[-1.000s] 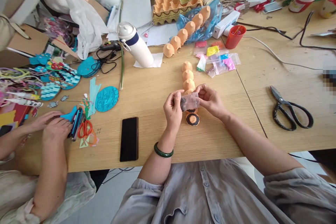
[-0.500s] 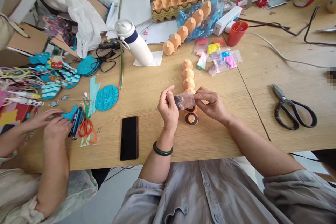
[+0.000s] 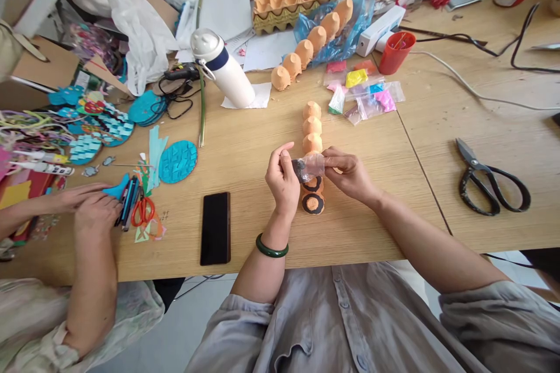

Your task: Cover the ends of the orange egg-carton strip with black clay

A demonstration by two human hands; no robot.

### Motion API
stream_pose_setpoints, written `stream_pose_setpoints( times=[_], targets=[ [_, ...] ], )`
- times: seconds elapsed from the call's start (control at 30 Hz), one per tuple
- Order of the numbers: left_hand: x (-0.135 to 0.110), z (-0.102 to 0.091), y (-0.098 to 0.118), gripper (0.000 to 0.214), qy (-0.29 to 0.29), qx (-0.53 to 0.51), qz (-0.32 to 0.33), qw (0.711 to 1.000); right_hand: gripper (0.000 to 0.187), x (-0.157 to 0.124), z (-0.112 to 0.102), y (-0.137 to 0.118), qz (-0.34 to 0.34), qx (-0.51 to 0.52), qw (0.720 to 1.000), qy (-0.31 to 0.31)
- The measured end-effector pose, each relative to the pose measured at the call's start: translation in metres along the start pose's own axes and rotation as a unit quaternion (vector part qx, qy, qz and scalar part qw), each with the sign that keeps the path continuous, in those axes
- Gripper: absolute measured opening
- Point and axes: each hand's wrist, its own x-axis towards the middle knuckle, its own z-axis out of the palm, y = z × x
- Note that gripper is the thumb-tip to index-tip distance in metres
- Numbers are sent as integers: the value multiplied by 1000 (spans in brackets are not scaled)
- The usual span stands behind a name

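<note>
Between my hands is a small clear plastic bag [image 3: 312, 166] with something black in its left end. My left hand [image 3: 283, 182] grips the dark end between thumb and fingers. At the other end, my right hand [image 3: 350, 173] pinches the bag's clear edge. Just beneath lies an orange egg-carton strip [image 3: 312, 126], a row of cups running away from me. Its two nearest cups carry black rings, and the middle of the strip is partly hidden by the bag and my hands.
A black phone [image 3: 215, 228] lies left of my arm, large black-handled scissors [image 3: 490, 178] to the right. Ahead stand a white bottle [image 3: 227, 73], a second egg-carton strip [image 3: 317, 39], colourful clay packets [image 3: 363, 90] and a red cup [image 3: 396, 53]. A co-worker's hands [image 3: 94, 204] work at the left.
The carton strip's near end has shifted slightly left beneath my hands. Both my hands stay on the bag, its clear end now more crumpled. The co-worker's hands have come closer together.
</note>
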Motion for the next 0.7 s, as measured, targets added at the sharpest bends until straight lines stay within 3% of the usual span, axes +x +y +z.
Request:
stream_pose_setpoints(
  times=[0.17,0.37,0.53,0.7],
  targets=[
    [0,0,2,44,-1,2,1,1000,30,0,1,-3,-28,8,1000,7],
    [-4,1,3,47,-16,13,3,1000,26,-2,0,1,-64,-19,997,-35],
    [-6,1,1,47,-23,16,0,1000,28,-3,4,2,-89,-28,995,-23],
    [-6,3,4,48,-1,-1,-15,1000,19,-5,7,1,-116,-80,990,16]
  ],
)
